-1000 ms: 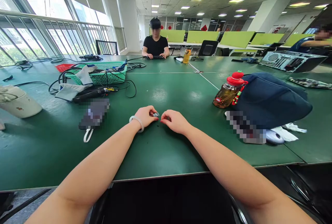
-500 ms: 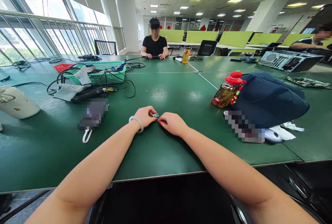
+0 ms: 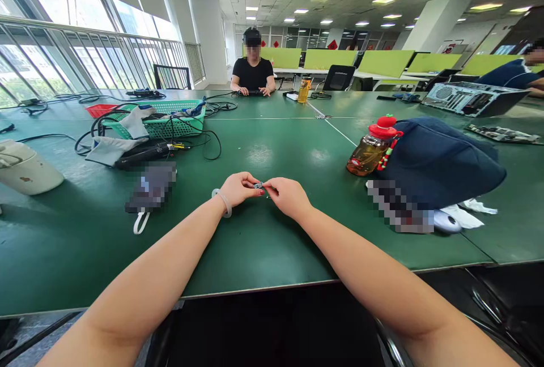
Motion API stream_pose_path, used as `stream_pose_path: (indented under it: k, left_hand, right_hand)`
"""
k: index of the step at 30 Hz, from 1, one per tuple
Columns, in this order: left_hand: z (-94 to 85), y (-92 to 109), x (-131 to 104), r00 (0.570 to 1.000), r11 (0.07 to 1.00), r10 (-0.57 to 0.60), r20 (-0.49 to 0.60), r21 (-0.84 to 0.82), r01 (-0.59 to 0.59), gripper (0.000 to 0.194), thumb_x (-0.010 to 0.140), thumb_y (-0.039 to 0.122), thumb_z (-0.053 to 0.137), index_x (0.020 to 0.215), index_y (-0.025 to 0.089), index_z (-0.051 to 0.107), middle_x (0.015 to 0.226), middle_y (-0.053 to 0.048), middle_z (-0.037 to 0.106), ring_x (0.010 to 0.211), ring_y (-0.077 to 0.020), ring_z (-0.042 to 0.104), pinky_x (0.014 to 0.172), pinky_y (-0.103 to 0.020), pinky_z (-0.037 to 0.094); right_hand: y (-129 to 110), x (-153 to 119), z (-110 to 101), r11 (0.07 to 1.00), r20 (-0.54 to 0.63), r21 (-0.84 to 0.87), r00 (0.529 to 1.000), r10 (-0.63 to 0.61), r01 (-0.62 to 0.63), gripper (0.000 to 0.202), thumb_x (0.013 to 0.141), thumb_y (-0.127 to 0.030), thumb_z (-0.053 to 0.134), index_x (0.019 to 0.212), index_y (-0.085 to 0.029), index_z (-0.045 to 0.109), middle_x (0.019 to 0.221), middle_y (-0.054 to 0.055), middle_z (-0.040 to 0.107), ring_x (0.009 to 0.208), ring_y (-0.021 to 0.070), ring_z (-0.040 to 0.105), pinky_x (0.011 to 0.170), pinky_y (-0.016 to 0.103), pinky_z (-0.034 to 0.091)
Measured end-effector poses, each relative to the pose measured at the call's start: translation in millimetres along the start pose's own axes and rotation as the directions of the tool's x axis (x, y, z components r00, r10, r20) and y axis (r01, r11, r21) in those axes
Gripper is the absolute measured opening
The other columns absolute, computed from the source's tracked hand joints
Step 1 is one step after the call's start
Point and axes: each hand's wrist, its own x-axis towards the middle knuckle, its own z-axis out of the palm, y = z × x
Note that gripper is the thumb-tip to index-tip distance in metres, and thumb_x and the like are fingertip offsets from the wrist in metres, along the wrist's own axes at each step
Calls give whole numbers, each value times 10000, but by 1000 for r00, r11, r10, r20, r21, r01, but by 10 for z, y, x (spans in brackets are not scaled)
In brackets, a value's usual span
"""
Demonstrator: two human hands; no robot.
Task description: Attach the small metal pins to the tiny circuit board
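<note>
Over the green table (image 3: 255,248), my left hand (image 3: 237,188) pinches a small dark piece with a white pattern (image 3: 258,185) between thumb and fingers. A pale bangle (image 3: 223,203) circles that wrist. My right hand (image 3: 289,198) is closed in a pinch at the right edge of the same piece, its fingertips meeting it. The piece is too small and too covered by fingers for me to tell its kind. A tiny light speck shows on the table just below the right fingertips.
To the left lie a blurred phone-like item (image 3: 152,186), a teal basket (image 3: 182,127) with gloves and cables, and a white container (image 3: 29,167). At right stand a red-capped bottle (image 3: 369,149) and a navy bag (image 3: 442,163). A person (image 3: 253,75) sits opposite; another leans over a computer case (image 3: 471,98).
My right hand has risen slightly and its fingertips now meet the patterned piece. The piece has turned in my left fingers and looks flatter. The person at far right has leaned forward.
</note>
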Motion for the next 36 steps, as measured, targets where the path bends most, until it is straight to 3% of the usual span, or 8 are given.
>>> stream_pose_path:
  k: [6,11,15,18,21,25,29,36]
  left_hand:
    - [-24,12,-23,994,947,9,105,-321,25,329,490,195,780,745,124,586,688,-12,674,677,-125,626,771,-315,470]
    - [-45,36,-47,981,907,30,192,-418,55,319,496,197,779,738,124,586,685,-6,668,661,-102,616,748,-280,457]
    - [-25,16,-18,992,928,-4,123,-370,50,345,488,211,787,751,125,580,704,-10,669,651,-106,609,752,-301,456]
    - [-16,-16,10,995,949,-63,83,-304,85,371,477,216,795,768,117,587,693,-15,668,641,-108,605,770,-320,454]
    - [-17,-34,20,994,954,-85,65,-281,100,375,476,217,797,771,117,588,683,-11,668,644,-107,606,788,-323,451]
    - [-22,-43,15,994,971,-68,84,-225,85,365,488,225,795,775,125,594,687,-13,672,654,-117,614,792,-334,463]
    - [-28,-64,22,990,980,-50,128,-183,73,359,496,245,793,775,131,600,704,-30,681,687,-138,630,804,-355,475]
    - [-28,-110,54,988,978,-44,146,-197,73,354,494,217,792,777,124,601,708,-27,679,693,-134,635,805,-351,478]
  right_hand:
    - [7,-34,-15,992,-95,87,992,-86,94,217,871,-248,439,917,-202,647,919,41,650,809,129,576,728,234,419]
    - [-7,-31,-82,970,-137,198,984,-112,138,207,869,-274,455,927,-229,648,915,25,633,805,110,564,738,219,419]
    - [117,8,-94,983,-13,172,997,72,-69,333,798,-306,564,1128,-262,546,797,-12,608,639,101,526,631,232,409]
    - [230,29,-49,992,157,51,982,107,-116,275,708,-365,655,942,-226,616,804,0,582,703,117,525,629,235,389]
    - [245,33,-6,994,260,-10,960,107,-108,147,718,-337,646,777,-206,620,777,2,574,685,111,510,598,223,364]
    - [151,25,-13,992,320,11,940,114,-124,85,764,-245,580,693,-205,605,694,-10,589,618,101,497,548,215,334]
    - [109,21,-36,974,387,77,907,166,-212,99,761,-271,575,691,-214,615,666,-27,602,588,93,505,526,203,339]
    - [92,14,-36,981,312,50,936,165,-190,128,782,-307,550,731,-219,627,677,-19,608,566,88,491,504,203,307]
